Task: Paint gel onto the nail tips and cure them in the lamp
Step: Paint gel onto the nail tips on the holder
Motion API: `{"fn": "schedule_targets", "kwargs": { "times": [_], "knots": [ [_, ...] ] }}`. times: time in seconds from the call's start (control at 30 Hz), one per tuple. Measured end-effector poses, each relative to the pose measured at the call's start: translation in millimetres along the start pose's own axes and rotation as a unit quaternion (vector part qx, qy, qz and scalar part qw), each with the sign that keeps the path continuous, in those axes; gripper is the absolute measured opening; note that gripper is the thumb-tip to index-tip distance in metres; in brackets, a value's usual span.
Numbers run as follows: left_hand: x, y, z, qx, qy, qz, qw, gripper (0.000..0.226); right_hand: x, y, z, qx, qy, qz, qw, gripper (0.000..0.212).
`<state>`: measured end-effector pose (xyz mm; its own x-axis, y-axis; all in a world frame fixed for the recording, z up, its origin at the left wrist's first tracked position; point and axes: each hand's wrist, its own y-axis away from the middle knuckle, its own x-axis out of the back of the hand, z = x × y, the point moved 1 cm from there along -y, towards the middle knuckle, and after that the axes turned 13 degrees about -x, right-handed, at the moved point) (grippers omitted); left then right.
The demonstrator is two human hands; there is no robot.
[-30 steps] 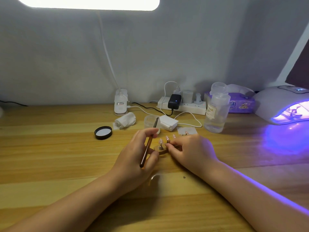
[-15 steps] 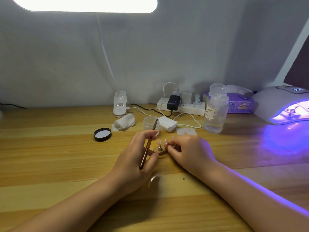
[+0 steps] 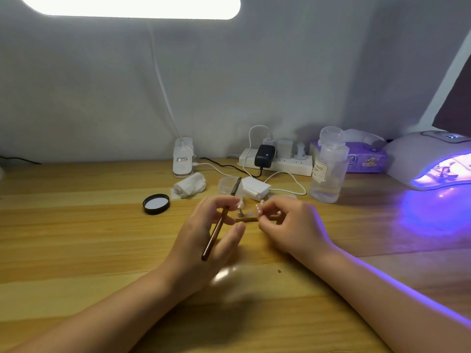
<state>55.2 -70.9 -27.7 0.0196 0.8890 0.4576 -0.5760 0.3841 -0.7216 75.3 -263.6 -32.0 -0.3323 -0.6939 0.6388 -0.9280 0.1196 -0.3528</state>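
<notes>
A gel brush (image 3: 221,220) is gripped by the left hand (image 3: 204,240); a nail tip (image 3: 259,209) is pinched by the right hand (image 3: 288,225). Wet gel could be smudged by fingers, or the small stand (image 3: 246,219) toppled.

Both forearms low, converging — left grip (image 3: 204,233) and right grip (image 3: 288,222) curled, pinching.

Pale wall, wooden surface, one bright light

A plain grey-white wall (image 3: 280,72) fills the upper frame. Below it runs a light wooden surface (image 3: 76,238). A long white lamp head (image 3: 132,6) glows at the top left, its thin stem descending the wall.
</notes>
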Motion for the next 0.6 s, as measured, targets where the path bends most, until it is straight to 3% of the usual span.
{"fn": "schedule_targets", "kwargs": {
  "times": [0.17, 0.6],
  "knots": [
    [2.6, -4.2, 7.9, -0.057, 0.006, 0.044, 0.997, 0.025, 0.2, -1.6, 1.3, 0.001, -0.106, 0.01, 0.994, 0.007],
    [-0.6, -2.2, 9.2, -0.045, 0.005, 0.034, 0.998, 0.031, 0.1, -1.2, 1.5, 0.029, -0.098, 0.026, 0.994, 0.014]
  ]
}}
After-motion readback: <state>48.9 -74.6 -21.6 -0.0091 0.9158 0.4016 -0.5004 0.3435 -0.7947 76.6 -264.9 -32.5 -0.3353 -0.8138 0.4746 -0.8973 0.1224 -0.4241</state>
